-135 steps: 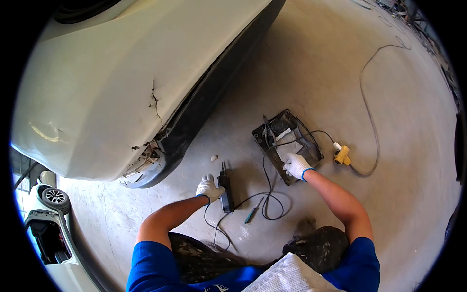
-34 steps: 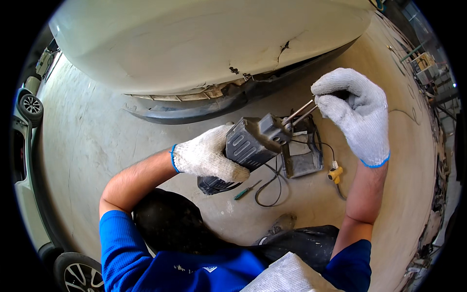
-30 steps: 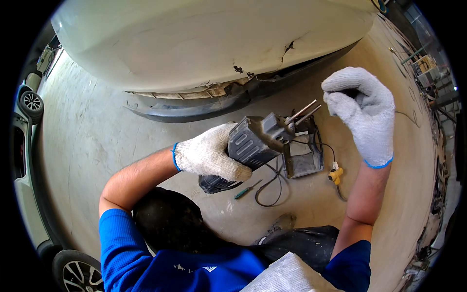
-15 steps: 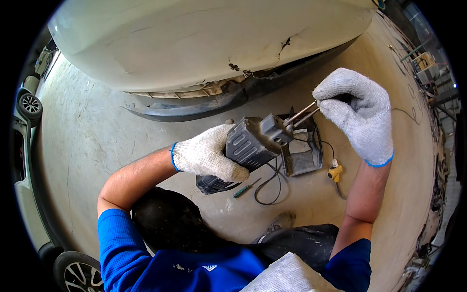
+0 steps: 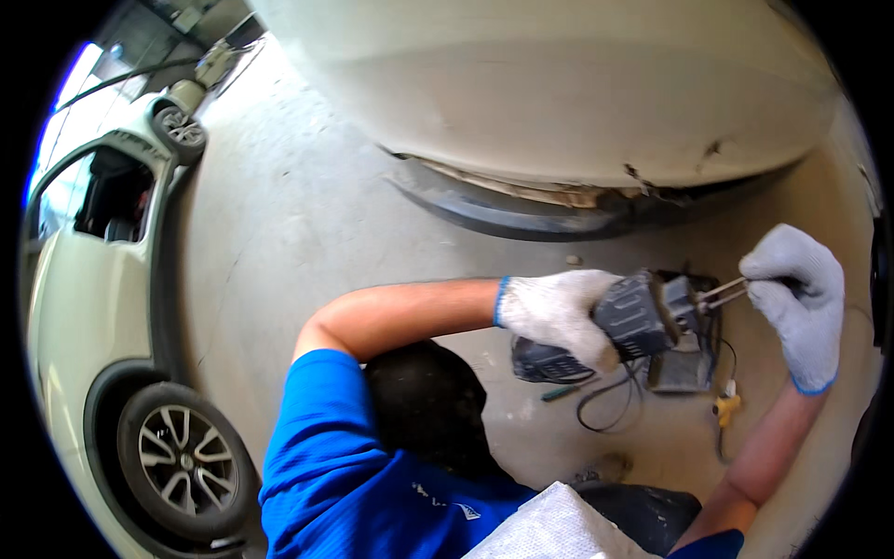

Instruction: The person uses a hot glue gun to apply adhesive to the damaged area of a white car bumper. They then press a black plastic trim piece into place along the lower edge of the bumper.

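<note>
From the left, I see a white parked car [image 5: 102, 373] at the edge of the concrete floor [image 5: 298, 233], then my left hand [image 5: 557, 312], gloved, wrapped tight around the dark grey power tool [image 5: 626, 321], held up in the air below the cracked bumper [image 5: 596, 112]. I judge the tool heavy and rigid, its ribbed body the best place to take hold; the knit glove should keep it from slipping. My right hand [image 5: 794, 289] pinches the thin metal prongs [image 5: 722, 293] at its nose; these look stiff but slender, best held near their tips. Below lie a tool case [image 5: 684, 368] and a yellow plug [image 5: 725, 407].
</note>
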`<act>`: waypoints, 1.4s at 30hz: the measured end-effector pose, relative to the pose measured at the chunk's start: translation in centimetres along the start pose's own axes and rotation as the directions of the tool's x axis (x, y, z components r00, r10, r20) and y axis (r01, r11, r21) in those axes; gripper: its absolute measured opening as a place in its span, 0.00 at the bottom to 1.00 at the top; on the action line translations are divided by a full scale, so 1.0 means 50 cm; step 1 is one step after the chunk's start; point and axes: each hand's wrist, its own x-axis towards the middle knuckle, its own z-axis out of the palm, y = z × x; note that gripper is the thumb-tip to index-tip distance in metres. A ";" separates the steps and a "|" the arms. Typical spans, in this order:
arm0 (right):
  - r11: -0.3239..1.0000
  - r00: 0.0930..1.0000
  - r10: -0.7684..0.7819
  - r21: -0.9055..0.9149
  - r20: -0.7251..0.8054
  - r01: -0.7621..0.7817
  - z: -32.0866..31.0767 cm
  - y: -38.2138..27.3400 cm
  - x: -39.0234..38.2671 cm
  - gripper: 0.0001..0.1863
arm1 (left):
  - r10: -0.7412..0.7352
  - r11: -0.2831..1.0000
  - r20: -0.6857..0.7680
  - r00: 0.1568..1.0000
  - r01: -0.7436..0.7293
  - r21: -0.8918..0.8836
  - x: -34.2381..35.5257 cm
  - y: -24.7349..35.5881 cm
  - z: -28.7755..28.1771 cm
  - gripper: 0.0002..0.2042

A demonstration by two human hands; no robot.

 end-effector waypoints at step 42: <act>0.901 0.970 0.242 0.376 -0.016 -0.218 0.236 0.005 -0.020 0.58 | 0.257 0.966 -0.347 0.902 -0.240 0.092 0.001 0.016 0.017 0.47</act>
